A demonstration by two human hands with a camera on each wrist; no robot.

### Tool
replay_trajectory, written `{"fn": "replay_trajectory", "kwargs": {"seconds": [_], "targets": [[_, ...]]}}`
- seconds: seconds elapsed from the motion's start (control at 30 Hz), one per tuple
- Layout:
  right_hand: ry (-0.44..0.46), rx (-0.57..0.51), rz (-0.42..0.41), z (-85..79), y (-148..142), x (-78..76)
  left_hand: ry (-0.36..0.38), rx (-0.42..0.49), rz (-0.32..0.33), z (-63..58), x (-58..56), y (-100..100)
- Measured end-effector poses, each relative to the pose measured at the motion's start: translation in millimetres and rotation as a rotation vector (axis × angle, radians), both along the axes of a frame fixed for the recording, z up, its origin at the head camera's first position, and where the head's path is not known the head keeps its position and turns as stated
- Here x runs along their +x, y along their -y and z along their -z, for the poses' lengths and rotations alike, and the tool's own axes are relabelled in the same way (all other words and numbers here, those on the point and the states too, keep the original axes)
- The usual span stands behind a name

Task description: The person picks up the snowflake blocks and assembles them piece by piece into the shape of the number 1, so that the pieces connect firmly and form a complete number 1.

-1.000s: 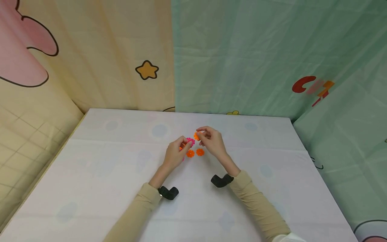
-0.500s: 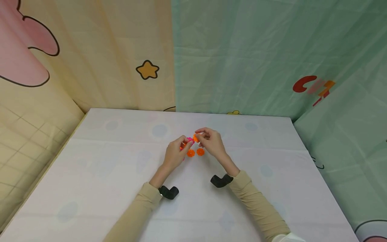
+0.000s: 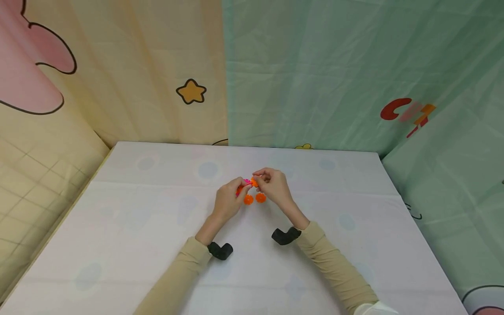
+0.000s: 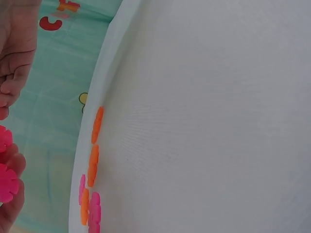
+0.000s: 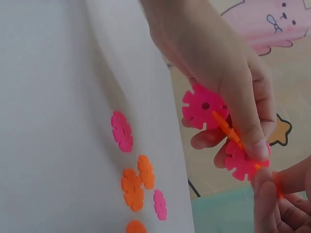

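My left hand (image 3: 228,199) pinches a small chain of notched snowflake discs above the table. In the right wrist view, the chain has a pink disc (image 5: 204,108), an orange disc (image 5: 224,128) seen edge-on, and a second pink disc (image 5: 237,162) under the thumb. Opposite it, my right hand (image 3: 274,186) pinches another orange disc (image 3: 255,182) between thumb and fingers. Its edge meets the rim of that second pink disc, and the fingertips of both hands nearly touch. The right-hand fingers hide most of this orange disc in the right wrist view.
Several loose discs lie on the white table below the hands, among them a pink one (image 5: 122,132), an orange one (image 5: 132,189) and a smaller-looking pink one (image 5: 160,205). Patterned curtains (image 3: 338,74) hang behind the table's far edge.
My right hand has moved slightly left and toward me, bringing its orange disc up against the pink disc of the chain. The left hand stays nearly in place.
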State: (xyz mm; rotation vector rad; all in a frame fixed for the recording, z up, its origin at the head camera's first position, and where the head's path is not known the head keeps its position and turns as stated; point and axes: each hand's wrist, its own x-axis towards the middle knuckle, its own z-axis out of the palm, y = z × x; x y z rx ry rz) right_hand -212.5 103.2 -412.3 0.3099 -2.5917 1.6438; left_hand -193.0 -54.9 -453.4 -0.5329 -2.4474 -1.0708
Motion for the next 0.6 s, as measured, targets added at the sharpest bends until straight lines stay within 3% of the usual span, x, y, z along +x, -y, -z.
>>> {"fn": "replay_trajectory", "kwargs": {"seconds": [0.3,0.6], "targets": [[0.027,-0.005,0.021,-1.4,4.5,0.9,-0.052,-0.018,-0.020,-0.9,-0.4,0.1],[0.059,-0.002,-0.047,4.0,-1.5,-2.1,-0.006,-0.054,-0.033,0.3,-0.7,3.6]]}}
